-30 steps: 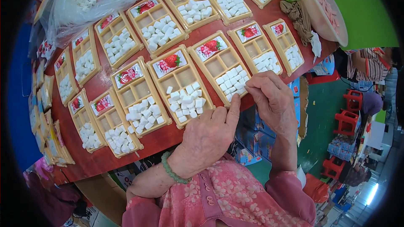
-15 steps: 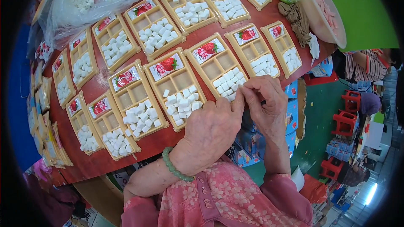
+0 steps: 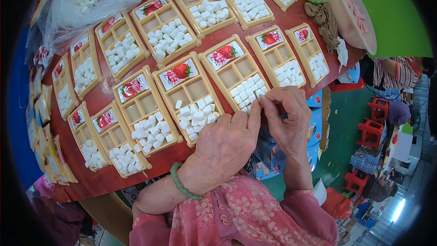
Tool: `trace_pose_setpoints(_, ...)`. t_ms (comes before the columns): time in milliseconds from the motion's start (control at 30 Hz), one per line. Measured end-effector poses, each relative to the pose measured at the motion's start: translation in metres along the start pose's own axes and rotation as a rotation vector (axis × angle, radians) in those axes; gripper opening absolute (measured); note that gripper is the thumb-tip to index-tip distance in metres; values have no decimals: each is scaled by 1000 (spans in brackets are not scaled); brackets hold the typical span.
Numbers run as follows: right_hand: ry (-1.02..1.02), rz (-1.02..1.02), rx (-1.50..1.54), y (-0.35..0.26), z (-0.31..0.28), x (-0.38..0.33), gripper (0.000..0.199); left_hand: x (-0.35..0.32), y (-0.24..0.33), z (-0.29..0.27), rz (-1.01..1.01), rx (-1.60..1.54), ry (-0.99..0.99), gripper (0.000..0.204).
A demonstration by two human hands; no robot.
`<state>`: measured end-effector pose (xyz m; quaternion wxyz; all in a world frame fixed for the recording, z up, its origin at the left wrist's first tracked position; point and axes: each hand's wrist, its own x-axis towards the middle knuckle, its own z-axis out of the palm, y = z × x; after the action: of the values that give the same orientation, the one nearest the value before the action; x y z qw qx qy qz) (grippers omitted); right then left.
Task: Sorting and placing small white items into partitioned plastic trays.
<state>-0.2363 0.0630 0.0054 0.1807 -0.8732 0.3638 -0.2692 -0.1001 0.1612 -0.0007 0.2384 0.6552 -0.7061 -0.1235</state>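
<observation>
My two hands meet at the near end of a beige compartment tray [image 3: 244, 66]. White cube-shaped marshmallows [image 3: 247, 92] lie in rows in its near compartment, and a strawberry-printed sachet [image 3: 225, 54] fills its far one. My left hand [image 3: 227, 139] is curled, its index fingertip at the tray's near edge; a green bead bracelet [image 3: 177, 180] circles that wrist. Thumb and index finger of my right hand [image 3: 289, 116] are pinched together against the left fingertip. Whatever lies between the fingers is hidden. Left of this tray, another tray [image 3: 193, 90] holds loosely heaped marshmallows, partly behind my left hand.
Several similar trays stand in two rows on the red table [image 3: 159, 166]. A clear plastic bag [image 3: 59, 23] of marshmallows lies far left. At far right are a bowl [image 3: 334, 18] of pink pieces and a brown cloth [image 3: 321, 25]. Blue boxes [image 3: 268, 155] stand below the table edge.
Both hands stay at the same tray's near edge, with only slight shifts of the fingers. The view has shifted a little; the marshmallows look much the same.
</observation>
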Motion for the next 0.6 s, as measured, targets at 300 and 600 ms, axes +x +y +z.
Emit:
trace_pose_setpoints(300,8,-3,-7,-4,8,2,16,1,-4,2,50,25,63,44)
trace_pose_setpoints(600,-36,26,-80,-7,5,8,13,1,-4,1,52,41,56,47)
